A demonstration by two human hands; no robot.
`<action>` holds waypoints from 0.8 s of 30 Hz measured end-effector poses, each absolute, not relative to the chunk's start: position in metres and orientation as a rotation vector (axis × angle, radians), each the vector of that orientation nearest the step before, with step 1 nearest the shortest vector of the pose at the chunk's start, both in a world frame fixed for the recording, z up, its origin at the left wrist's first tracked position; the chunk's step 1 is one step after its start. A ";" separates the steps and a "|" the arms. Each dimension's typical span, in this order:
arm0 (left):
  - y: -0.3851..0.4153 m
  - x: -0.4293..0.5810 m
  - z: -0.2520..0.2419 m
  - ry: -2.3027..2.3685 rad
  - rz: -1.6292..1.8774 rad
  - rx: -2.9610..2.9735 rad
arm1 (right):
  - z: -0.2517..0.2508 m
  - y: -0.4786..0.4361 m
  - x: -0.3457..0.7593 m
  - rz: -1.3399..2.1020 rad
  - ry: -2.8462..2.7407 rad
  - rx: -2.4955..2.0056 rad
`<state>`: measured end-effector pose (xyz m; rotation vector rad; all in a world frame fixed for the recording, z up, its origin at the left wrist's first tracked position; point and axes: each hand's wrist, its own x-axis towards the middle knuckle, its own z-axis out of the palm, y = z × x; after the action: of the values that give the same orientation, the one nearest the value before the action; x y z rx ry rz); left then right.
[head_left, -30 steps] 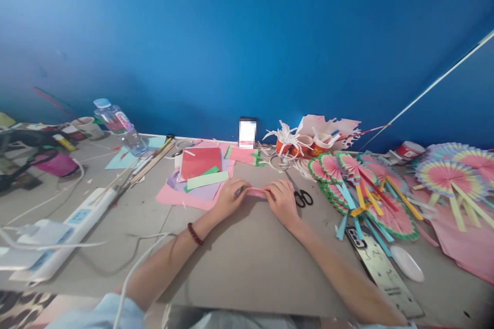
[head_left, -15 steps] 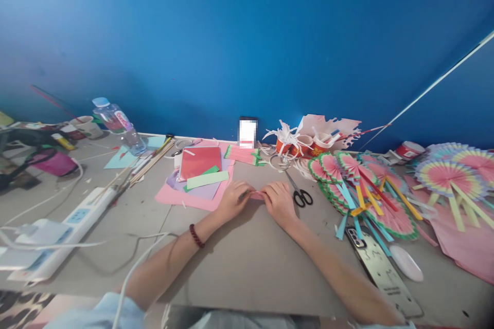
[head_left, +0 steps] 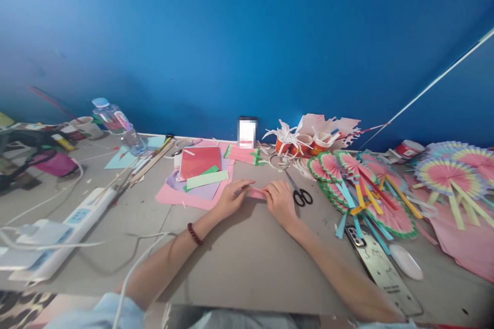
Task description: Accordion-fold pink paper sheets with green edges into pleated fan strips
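A small folded strip of pink paper (head_left: 257, 193) lies between my two hands over the grey table. My right hand (head_left: 279, 201) pinches its right end, fingers bent and thumb pressed against it. At the left end, my left hand (head_left: 232, 199) has its forefinger lifted away from the thumb, close beside the paper. Black-handled scissors (head_left: 302, 197) rest just right of my right hand. Beyond the hands lies a pleated pink paper piece with green edges (head_left: 242, 154). Sheets of coloured paper, a red one (head_left: 200, 163) on top, sit beyond my left hand.
Paper fans (head_left: 451, 177) and a phone (head_left: 382, 267) with a white mouse (head_left: 406, 262) occupy the right. Red cups (head_left: 301, 146) stand by the blue wall. At left are a tilted water bottle (head_left: 118, 124), wooden sticks (head_left: 152, 163) and a power strip (head_left: 73, 231) with white cables.
My left hand has loosened its fingers and drawn slightly left, uncovering more of the pink strip. My right hand stays in nearly the same place, still gripping it.
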<state>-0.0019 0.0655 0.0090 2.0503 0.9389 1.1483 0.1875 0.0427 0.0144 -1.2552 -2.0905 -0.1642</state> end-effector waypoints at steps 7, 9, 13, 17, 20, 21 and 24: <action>0.063 0.001 0.012 0.934 1.182 2.001 | 0.013 0.042 0.185 -0.128 -2.123 -1.251; 0.063 0.001 0.011 0.939 1.169 1.943 | 0.012 0.042 0.184 -0.100 -2.125 -1.247; 0.066 -0.001 0.009 0.969 1.111 1.765 | 0.011 0.039 0.181 0.085 -2.083 -1.283; 0.070 -0.003 0.011 1.005 1.110 1.638 | 0.009 0.039 0.181 0.392 -1.976 -1.295; 0.070 -0.003 0.013 0.988 1.086 1.610 | 0.008 0.040 0.183 0.463 -1.917 -1.304; 0.070 -0.003 0.014 0.981 1.076 1.613 | 0.007 0.040 0.183 0.471 -1.911 -1.311; 0.070 -0.003 0.013 0.981 1.070 1.628 | 0.007 0.040 0.183 0.482 -1.913 -1.326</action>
<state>-0.0034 0.0695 0.0130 1.6277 0.9811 1.0696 0.1833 0.0398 0.0070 -1.3264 -1.9128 0.4818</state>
